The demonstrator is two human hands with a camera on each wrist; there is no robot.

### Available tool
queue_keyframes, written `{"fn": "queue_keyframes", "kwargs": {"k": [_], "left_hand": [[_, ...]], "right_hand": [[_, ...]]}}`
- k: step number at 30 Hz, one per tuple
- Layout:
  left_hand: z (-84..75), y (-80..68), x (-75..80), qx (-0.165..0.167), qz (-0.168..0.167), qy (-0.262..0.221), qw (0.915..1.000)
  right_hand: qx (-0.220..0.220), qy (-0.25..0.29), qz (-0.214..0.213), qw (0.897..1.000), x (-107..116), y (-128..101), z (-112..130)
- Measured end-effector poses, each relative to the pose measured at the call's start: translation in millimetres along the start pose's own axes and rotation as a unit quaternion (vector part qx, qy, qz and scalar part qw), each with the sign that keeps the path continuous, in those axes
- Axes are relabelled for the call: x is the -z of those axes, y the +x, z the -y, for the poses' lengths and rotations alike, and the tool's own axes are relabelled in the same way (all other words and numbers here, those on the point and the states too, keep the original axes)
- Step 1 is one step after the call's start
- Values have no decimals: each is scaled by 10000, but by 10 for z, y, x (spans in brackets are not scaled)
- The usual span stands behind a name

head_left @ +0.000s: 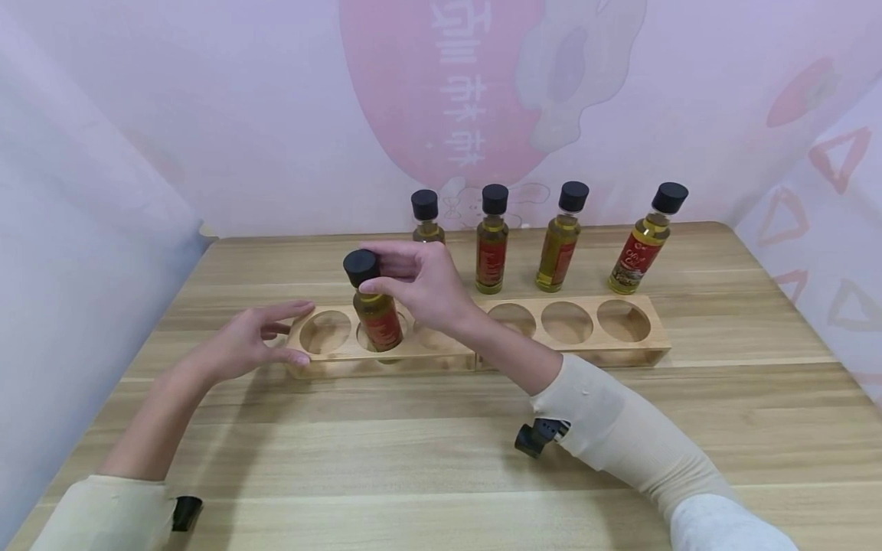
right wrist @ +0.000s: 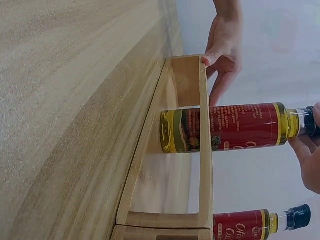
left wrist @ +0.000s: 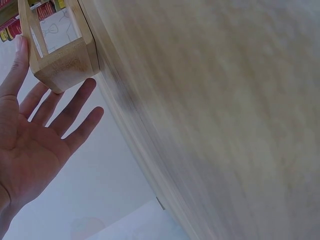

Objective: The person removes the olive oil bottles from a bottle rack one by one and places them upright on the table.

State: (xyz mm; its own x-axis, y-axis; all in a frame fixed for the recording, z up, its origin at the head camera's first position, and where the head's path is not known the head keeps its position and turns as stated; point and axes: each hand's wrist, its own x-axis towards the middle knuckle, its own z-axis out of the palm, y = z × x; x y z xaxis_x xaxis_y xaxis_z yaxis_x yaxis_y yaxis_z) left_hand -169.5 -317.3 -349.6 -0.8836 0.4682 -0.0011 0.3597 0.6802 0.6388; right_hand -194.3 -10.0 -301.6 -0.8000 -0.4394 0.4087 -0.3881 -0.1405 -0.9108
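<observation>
Right hand (head_left: 413, 287) pinching a bottle (head_left: 377, 317) at its neck, just under the black cap (head_left: 361, 267); fingers (head_left: 389, 252) curled over the top; bottle upright in the middle hole of the left rack (head_left: 313, 360), its base low between the top board and the bottom board in the right wrist view — touching the bottom or not, cannot tell; red label, yellow oil inside.

Left hand (head_left: 251, 343) wide, fingers straight, holding nothing; thumb on the front corner of the left rack's end, fingers by the top edge; in the left wrist view palm (left wrist: 25, 145) flat and open just beside the rack's corner (left wrist: 65, 65).

Right rack (head_left: 661, 337) touching the left rack end to end — three round holes showing, nothing in them; both on the wooden bench (head_left: 441, 459).

Behind the racks, four more bottles in a row: one (head_left: 426, 218) partly hidden by the right hand, then a second (head_left: 492, 239), a third (head_left: 561, 237), a fourth (head_left: 646, 239); all upright, black caps on.
</observation>
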Motion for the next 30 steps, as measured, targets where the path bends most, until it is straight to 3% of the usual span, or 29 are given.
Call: {"fn": "queue_keyframes", "kwargs": {"k": [30], "left_hand": [[-21, 6, 10, 246, 86, -172, 9995]], "right_hand": [[261, 356, -631, 9970, 5, 100, 234]]}}
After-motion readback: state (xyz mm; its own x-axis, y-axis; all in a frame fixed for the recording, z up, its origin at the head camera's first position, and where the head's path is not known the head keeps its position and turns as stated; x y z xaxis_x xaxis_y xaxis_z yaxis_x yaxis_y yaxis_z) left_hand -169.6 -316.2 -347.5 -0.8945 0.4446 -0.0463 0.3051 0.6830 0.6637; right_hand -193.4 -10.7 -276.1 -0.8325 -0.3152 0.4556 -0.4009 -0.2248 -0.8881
